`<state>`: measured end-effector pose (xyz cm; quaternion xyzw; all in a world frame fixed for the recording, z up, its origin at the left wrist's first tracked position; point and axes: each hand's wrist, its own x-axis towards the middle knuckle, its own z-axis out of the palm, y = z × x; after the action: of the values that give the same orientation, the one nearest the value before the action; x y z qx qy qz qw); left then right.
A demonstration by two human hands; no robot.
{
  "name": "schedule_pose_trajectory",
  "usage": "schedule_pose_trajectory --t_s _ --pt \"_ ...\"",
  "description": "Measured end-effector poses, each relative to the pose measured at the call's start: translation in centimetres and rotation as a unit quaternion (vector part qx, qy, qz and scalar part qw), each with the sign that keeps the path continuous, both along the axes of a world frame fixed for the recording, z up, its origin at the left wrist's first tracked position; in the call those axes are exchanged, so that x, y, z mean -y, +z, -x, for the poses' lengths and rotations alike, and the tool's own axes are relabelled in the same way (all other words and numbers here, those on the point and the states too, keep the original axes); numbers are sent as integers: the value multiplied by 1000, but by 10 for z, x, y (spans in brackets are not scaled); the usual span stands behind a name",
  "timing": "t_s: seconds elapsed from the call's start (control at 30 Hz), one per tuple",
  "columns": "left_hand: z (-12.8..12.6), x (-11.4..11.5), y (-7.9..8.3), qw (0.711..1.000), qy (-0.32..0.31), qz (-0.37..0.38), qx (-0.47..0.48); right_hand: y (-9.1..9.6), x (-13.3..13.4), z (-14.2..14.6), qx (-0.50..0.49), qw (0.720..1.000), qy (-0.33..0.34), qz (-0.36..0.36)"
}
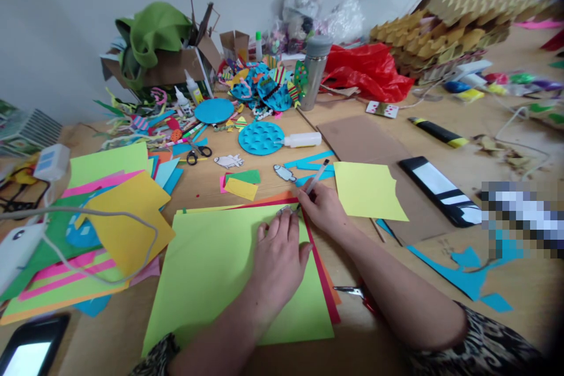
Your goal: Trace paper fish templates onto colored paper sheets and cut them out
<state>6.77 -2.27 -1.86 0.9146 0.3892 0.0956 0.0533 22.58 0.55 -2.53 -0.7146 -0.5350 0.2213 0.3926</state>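
My left hand [278,255] lies flat, fingers spread, on a light green sheet of paper [211,282] that tops a stack with red and orange sheets under it. Its fingertips press a small paper cutout [284,210] near the sheet's far right corner. My right hand [321,207] is closed on a pen [318,176], whose tip touches the paper beside that cutout. A paper fish cutout [284,173] lies just beyond on the wooden table [520,288].
Yellow paper [368,190] on brown cardboard lies right of my hands, and a black-and-white case [440,189] farther right. Coloured paper piles [110,211] fill the left. Blue discs [261,138], a glue bottle [303,140], scissors [196,154] and a metal bottle [314,73] stand behind. Red-handled scissors [359,294] sit near my right forearm.
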Motion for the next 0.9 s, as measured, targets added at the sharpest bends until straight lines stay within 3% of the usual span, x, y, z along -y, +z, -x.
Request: schedule_pose_trajectory --t_s 0.5,0.73,0.9 --pt "-1 -3 -1 1000 -3 -7 7 4 0 -1 -8 1000 -14 2" --pt "0 -4 0 1000 -5 4 7 11 12 -5 -113 991 24 69" --pt "0 -6 0 1000 -8 13 10 8 22 -3 -156 987 -13 49"
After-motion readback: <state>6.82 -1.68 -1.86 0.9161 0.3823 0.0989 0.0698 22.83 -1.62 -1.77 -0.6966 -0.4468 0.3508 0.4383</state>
